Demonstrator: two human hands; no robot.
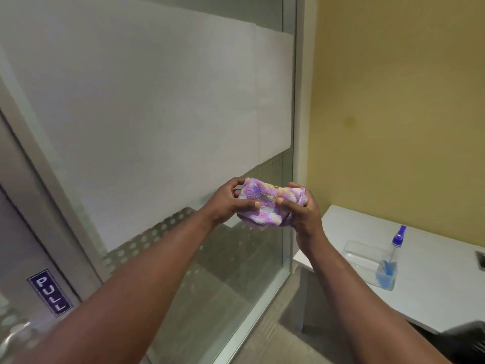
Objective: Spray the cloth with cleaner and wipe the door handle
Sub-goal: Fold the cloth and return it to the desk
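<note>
Purple cloth (265, 204) gripped bunched by left hand (229, 203) and right hand (301, 211). Spray bottle (388, 264), part-filled with blue liquid, stands on white table (433, 292).

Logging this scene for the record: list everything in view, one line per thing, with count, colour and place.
cloth: one, purple and white, bunched between both hands, centre.
spray bottle: one, clear with blue liquid and blue nozzle, upright on the table, right.
clear tray: one, transparent, on the table beside the bottle.
table: one, white, lower right.
PULL sign: one, blue with white letters, door at lower left.
glass partition: one, frosted white band, left and centre.
wall: yellow, right.
left hand: one, grips the cloth.
right hand: one, grips the cloth.
</note>
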